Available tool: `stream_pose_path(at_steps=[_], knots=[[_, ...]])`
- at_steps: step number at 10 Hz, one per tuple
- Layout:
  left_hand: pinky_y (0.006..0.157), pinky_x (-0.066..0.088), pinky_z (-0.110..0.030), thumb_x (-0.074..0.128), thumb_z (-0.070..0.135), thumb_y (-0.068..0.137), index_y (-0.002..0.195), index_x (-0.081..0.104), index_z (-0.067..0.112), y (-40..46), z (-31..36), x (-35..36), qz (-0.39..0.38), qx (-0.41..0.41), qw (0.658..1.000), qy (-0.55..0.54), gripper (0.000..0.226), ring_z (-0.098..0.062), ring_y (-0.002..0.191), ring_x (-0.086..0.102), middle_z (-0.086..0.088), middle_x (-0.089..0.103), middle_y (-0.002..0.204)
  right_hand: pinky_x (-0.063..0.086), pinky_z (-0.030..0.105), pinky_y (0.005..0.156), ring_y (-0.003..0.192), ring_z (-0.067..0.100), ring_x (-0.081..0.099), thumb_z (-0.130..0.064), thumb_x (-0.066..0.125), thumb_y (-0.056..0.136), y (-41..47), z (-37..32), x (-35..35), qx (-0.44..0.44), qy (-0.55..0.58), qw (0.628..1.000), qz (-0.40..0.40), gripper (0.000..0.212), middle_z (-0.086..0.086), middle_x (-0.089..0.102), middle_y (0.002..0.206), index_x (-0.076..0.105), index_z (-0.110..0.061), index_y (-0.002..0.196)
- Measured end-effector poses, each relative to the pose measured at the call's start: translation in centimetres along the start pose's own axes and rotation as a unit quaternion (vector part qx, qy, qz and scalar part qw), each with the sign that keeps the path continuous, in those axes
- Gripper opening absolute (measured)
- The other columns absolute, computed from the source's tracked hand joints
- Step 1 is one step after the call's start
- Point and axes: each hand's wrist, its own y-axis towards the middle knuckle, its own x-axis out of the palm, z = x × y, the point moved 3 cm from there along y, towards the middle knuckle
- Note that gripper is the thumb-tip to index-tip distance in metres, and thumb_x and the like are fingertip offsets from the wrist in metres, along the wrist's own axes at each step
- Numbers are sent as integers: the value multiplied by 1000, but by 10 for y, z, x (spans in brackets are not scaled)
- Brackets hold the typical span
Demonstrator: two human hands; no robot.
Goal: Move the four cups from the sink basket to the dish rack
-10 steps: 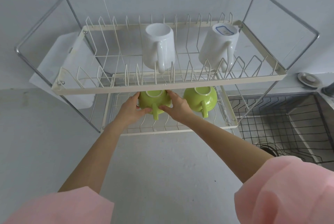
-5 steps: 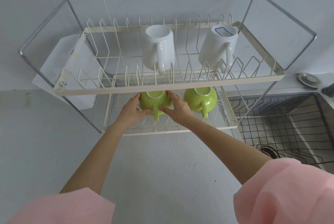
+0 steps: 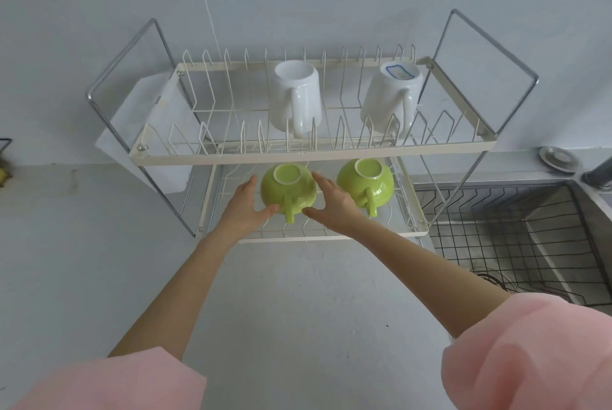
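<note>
The two-tier dish rack [image 3: 314, 156] stands against the wall. Two white mugs [image 3: 294, 95] [image 3: 390, 95] sit upside down on its top tier. On the lower tier [image 3: 331, 238] are two green cups, both upside down with handles toward me. My left hand [image 3: 243, 207] and my right hand [image 3: 331, 207] hold the left green cup [image 3: 288, 191] from either side, thumbs at its lower edge and fingers loosely spread. The right green cup [image 3: 364, 184] stands free beside it. The black wire sink basket [image 3: 496, 231] at the right holds no cups.
A white cutting board [image 3: 152, 131] hangs on the rack's left end. A round metal sink plug [image 3: 559, 158] and the faucet base [image 3: 599, 174] are at the far right. Grey counter [image 3: 298, 293] stretches in front of the rack.
My view has tilted so the rack sits lower in frame. Both hands stay on the left green cup, with fingers spread wider than before.
</note>
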Motion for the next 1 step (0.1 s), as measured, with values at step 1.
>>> stream_pose_path(at_steps=[1], knots=[[115,25,-41,58,29,85,144,11,9,-17,6,0,18,22,999,36,78,-29,140,25,-14,18,154,23,36,113,141,24,26,-24,60,86,-18,2,-8,-3,-32,999,12,74,6,23,155,17,-17,146]])
